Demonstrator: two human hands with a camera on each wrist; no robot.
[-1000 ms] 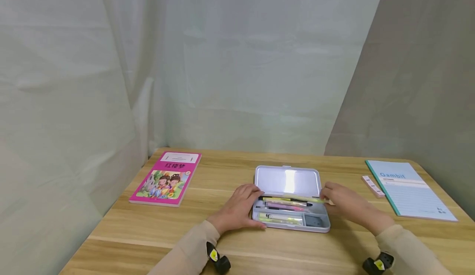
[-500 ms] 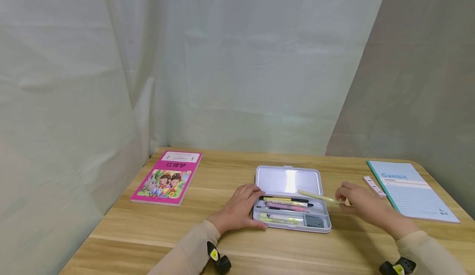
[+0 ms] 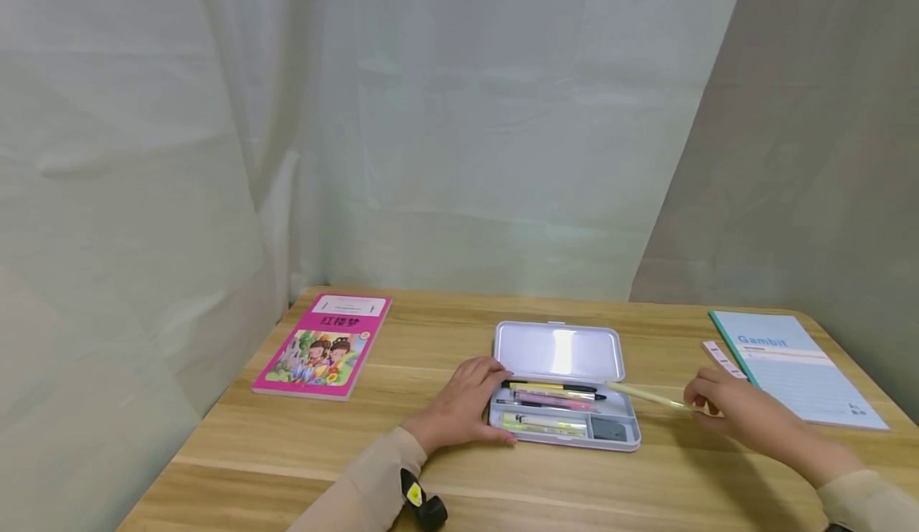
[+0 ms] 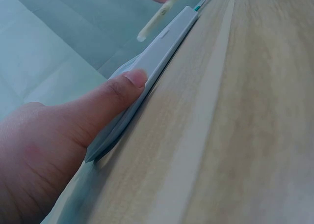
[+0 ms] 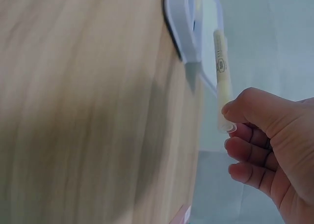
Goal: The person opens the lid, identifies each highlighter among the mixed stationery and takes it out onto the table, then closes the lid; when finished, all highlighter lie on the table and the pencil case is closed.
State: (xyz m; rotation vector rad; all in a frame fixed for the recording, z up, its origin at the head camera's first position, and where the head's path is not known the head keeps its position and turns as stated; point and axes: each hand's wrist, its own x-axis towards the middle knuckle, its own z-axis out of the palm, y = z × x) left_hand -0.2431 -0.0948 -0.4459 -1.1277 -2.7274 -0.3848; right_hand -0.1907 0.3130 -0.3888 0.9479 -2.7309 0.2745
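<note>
Well to the left of the open pencil case (image 3: pixel 524 348) there lies one pink book (image 3: pixel 321 344). The left hand (image 3: pixel 459 406) holds the case at its left end, with the thumb along the front wall. Inside the case are several pens (image 3: pixel 551 398), not exactly countable, and one grey block (image 3: pixel 609 430). To the right of the case, the right hand (image 3: pixel 735 408) pinches one pale yellow pen (image 3: pixel 649 396) by its end, in the air. Right of the case are also one small pink strip (image 3: pixel 721 357) and one notebook (image 3: pixel 797 364).
</note>
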